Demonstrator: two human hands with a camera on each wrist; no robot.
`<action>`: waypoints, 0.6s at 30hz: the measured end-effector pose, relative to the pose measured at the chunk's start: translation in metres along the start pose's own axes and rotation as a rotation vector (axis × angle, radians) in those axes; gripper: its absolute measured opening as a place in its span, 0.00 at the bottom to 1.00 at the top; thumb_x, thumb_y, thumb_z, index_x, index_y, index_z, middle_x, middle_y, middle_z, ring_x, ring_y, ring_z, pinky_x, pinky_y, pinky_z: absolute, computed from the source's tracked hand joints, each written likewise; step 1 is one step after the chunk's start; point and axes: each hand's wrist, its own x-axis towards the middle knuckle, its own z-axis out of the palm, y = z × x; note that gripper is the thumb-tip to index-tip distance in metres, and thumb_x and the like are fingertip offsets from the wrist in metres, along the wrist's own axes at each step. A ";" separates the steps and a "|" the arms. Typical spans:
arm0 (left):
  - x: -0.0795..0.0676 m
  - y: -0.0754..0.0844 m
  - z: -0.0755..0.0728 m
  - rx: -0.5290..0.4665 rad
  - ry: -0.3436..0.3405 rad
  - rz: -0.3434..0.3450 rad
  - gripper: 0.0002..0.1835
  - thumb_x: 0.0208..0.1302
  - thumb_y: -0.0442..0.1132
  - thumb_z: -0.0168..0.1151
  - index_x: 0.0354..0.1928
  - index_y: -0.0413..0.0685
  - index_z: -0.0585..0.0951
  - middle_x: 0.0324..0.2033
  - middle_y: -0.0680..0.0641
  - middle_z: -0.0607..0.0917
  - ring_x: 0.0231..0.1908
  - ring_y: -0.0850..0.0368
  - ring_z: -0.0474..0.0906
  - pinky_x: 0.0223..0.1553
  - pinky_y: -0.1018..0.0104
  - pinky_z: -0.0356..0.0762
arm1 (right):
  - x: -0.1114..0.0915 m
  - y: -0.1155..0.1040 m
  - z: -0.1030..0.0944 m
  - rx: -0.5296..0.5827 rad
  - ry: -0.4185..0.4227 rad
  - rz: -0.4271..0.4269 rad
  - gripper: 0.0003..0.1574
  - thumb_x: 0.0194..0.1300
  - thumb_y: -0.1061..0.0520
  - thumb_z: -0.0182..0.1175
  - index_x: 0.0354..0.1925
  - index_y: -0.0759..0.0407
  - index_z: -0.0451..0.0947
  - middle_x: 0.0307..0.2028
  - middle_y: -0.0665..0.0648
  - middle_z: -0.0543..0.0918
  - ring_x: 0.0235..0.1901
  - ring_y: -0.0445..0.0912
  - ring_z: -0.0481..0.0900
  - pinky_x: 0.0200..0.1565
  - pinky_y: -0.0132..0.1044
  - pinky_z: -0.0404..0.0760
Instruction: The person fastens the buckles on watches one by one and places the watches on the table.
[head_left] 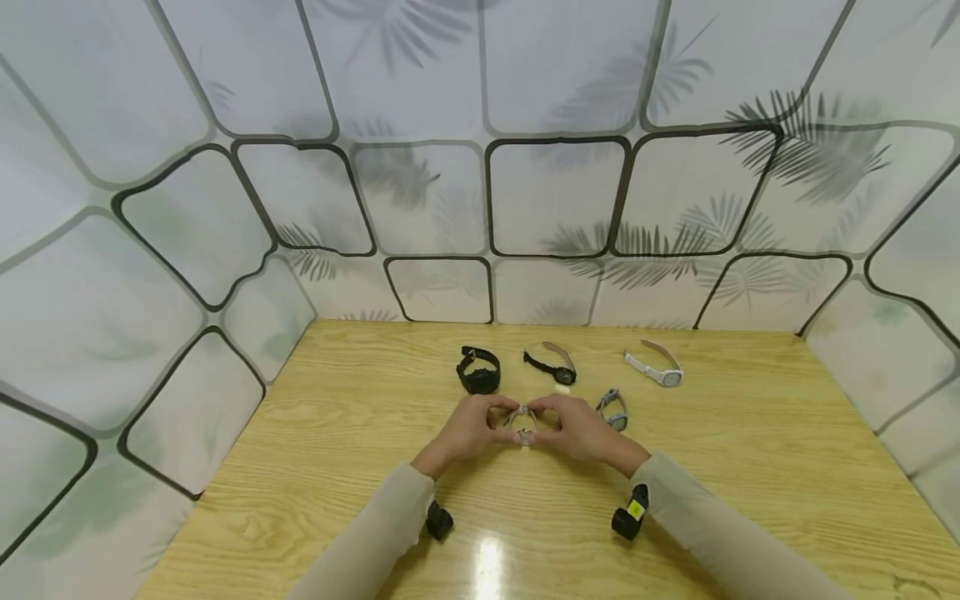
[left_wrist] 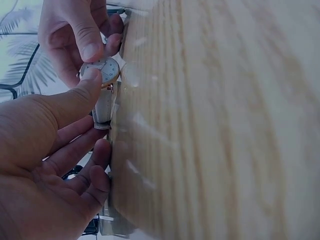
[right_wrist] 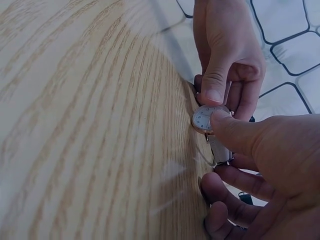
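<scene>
A wristwatch (head_left: 525, 437) with a round white dial, gold-toned rim and pale strap is held between both hands, close to the wooden table. My left hand (head_left: 472, 429) pinches it from the left, thumb at the dial's edge and fingers behind the strap. From the right, my right hand (head_left: 576, 427) grips it the same way. The dial (left_wrist: 106, 70) shows clearly in the left wrist view, with both thumbs on its rim. In the right wrist view the pale strap (right_wrist: 220, 148) hangs from the case. The fingers partly hide the strap.
On the wooden table (head_left: 337, 417), a chunky black watch (head_left: 482, 380), a slim black watch (head_left: 562, 375) and a white watch (head_left: 670, 377) lie behind the hands. Just right of the right hand sits a grey-blue watch (head_left: 617, 422). A patterned curtain (head_left: 555, 200) encloses the table's back and sides.
</scene>
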 end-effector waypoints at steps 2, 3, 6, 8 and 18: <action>0.000 0.001 -0.001 -0.003 -0.012 0.002 0.28 0.58 0.46 0.80 0.60 0.48 0.85 0.47 0.48 0.88 0.20 0.64 0.71 0.23 0.71 0.68 | 0.001 0.001 0.000 -0.005 -0.009 -0.007 0.34 0.68 0.45 0.70 0.67 0.56 0.77 0.61 0.58 0.81 0.39 0.41 0.82 0.44 0.44 0.82; -0.001 0.002 -0.002 -0.007 -0.021 0.002 0.28 0.58 0.46 0.79 0.60 0.47 0.84 0.47 0.47 0.88 0.20 0.64 0.71 0.23 0.71 0.68 | 0.001 0.001 -0.001 -0.007 -0.015 -0.014 0.34 0.68 0.46 0.70 0.67 0.57 0.76 0.60 0.58 0.81 0.36 0.41 0.81 0.41 0.43 0.81; -0.002 0.005 -0.005 -0.035 -0.045 -0.013 0.29 0.59 0.45 0.78 0.62 0.47 0.83 0.53 0.46 0.87 0.20 0.63 0.72 0.22 0.71 0.69 | 0.002 0.002 -0.004 -0.007 -0.032 -0.016 0.37 0.68 0.46 0.70 0.69 0.60 0.74 0.59 0.61 0.82 0.28 0.39 0.78 0.34 0.38 0.79; -0.003 0.006 -0.007 -0.052 -0.051 -0.027 0.29 0.60 0.45 0.78 0.62 0.46 0.83 0.56 0.46 0.86 0.22 0.63 0.75 0.23 0.70 0.72 | 0.002 0.002 -0.006 -0.005 -0.043 -0.007 0.39 0.68 0.46 0.70 0.70 0.62 0.72 0.58 0.62 0.82 0.24 0.39 0.77 0.31 0.36 0.78; -0.009 0.005 -0.012 -0.052 -0.004 -0.018 0.24 0.64 0.44 0.75 0.60 0.45 0.83 0.57 0.45 0.85 0.41 0.54 0.85 0.35 0.65 0.83 | 0.004 -0.001 -0.015 -0.005 -0.067 -0.028 0.39 0.72 0.48 0.67 0.72 0.65 0.69 0.56 0.64 0.82 0.30 0.40 0.82 0.33 0.37 0.81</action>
